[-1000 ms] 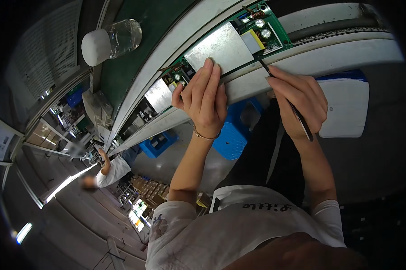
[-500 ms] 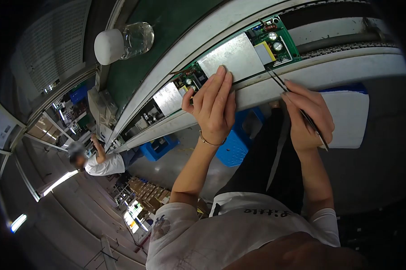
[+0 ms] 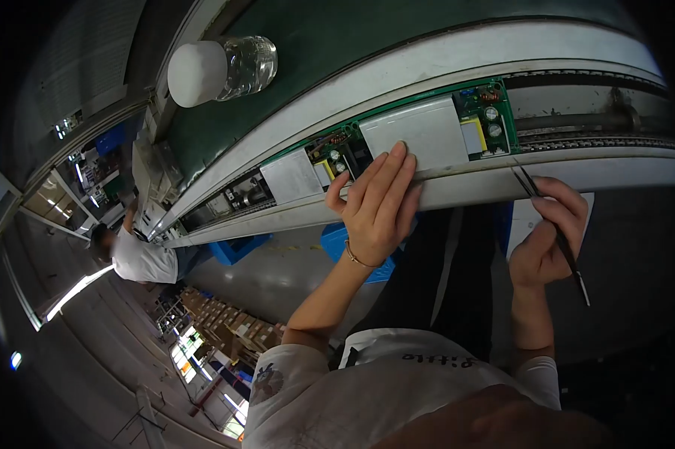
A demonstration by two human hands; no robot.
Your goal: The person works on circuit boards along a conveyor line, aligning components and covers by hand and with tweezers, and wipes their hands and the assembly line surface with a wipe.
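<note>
My left hand (image 3: pixel 381 206) lies with outstretched fingertips on the flat silver metal cover (image 3: pixel 418 133) of a green circuit board (image 3: pixel 511 120). The board sits between the conveyor rails, and capacitors, a copper coil and a yellow-wrapped part show at its right end. Pinched in my right hand (image 3: pixel 550 236) is a pair of dark tweezers (image 3: pixel 528 183). Their slightly parted tips hover by the board's near right corner, over the rail; I see nothing between them. Left of my left hand, a second board carries another silver cover (image 3: pixel 291 178).
A clear bottle with a white cap (image 3: pixel 197 73) lies on the green surface behind the pale rail (image 3: pixel 577 45). Blue stools (image 3: pixel 240 248) stand below the line. A person in a white shirt (image 3: pixel 143 258) is farther along it. Stacked cartons (image 3: pixel 218 318) are on the floor.
My right hand has drawn the tweezers rightward along the board, from beside the yellow part to the right corner. My left hand stays on the silver cover. The whole view has shifted.
</note>
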